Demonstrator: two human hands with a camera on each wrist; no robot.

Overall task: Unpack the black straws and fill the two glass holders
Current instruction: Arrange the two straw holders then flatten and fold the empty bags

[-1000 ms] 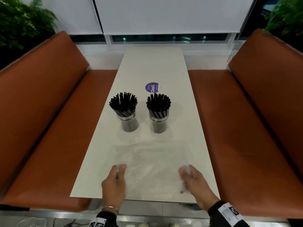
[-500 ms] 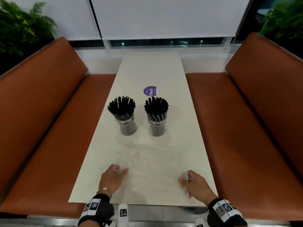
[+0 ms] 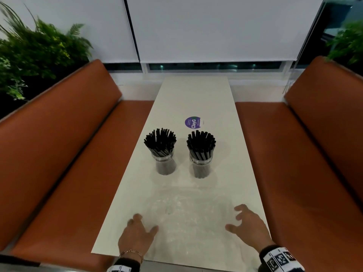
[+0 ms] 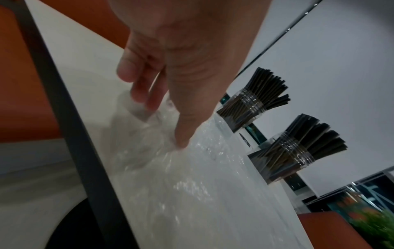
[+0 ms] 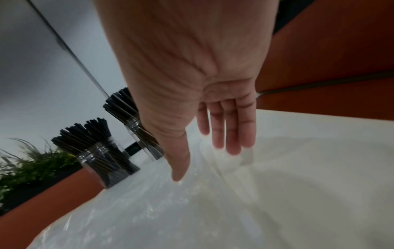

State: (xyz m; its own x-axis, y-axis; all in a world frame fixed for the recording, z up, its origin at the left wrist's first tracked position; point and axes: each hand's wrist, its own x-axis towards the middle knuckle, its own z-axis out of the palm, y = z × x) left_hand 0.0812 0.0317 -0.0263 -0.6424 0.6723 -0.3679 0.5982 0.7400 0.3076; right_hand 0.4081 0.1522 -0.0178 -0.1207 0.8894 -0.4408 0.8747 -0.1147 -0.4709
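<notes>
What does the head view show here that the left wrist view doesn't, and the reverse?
Only the head view shows the right hand, the purple sticker and both orange benches. Only the left wrist view shows the left hand's palm side, thumb tip down at the clear plastic bag. Both show the two glass holders full of black straws on the table.

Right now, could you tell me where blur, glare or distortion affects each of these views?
Head view: wide-angle bending bows the benches; the plants and both hands, left hand and right hand, are slightly smeared. Left wrist view: glare speckles the clear plastic bag; the fingertips blur. Right wrist view: soft throughout, with the plant streaked.
</notes>
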